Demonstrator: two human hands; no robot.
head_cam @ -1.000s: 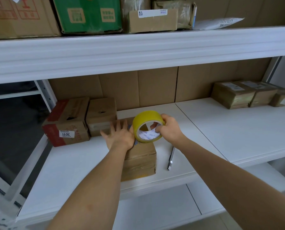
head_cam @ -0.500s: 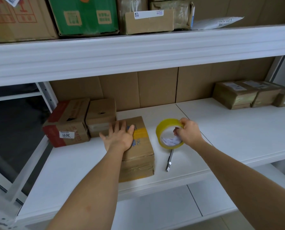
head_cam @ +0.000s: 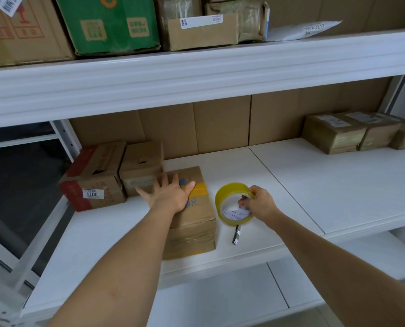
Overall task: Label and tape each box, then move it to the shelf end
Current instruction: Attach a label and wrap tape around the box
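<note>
Box (head_cam: 192, 213) sits on shelf (head_cam: 314, 185), front centre, beside two cartons (head_cam: 116, 173). Likely light, stiff cardboard with slick taped faces; best gripped by opposite sides. Tape roll (head_cam: 235, 204) just right of box, rigid, stands on edge. Left hand (head_cam: 170, 194) flat, fingers spread, pressing box top. Right hand (head_cam: 259, 204) pinches roll rim.

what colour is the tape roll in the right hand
Yellow tape roll, white printed core, seen in the head view.
</note>
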